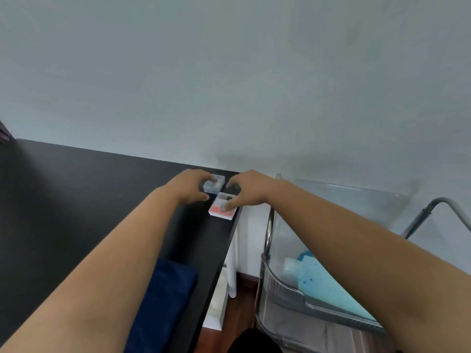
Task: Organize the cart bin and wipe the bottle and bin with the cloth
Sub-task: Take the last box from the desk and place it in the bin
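The clear cart bin point(339, 250) stands at the right, just beside the end of the black worktop point(63, 200), its transparent walls held in a chrome frame point(267, 240); inside it a pale blue bottle point(331, 286) lies on its side, its whitish end toward the worktop. A folded dark blue cloth point(163, 301) lies on the near part of the worktop, partly under the left forearm. At the worktop's far right corner sit two small items: a small clear plastic box point(216, 186) against the wall side, and just in front of it a flat red and white box point(221, 211) close to the edge. The left hand point(190, 186) reaches to the clear box, fingers curled over its left side and thumb below, apparently gripping it; the right hand point(248, 188) arches over the red and white box, its thumb point(226, 206) pressed on the top and the fingers point(233, 185) bent down at the far edge, so it seems to pinch that box. Both bare forearms stretch forward from the bottom corners; a plain pale wall point(229, 72) fills the upper half; wooden floor point(239, 314) shows between worktop and cart.
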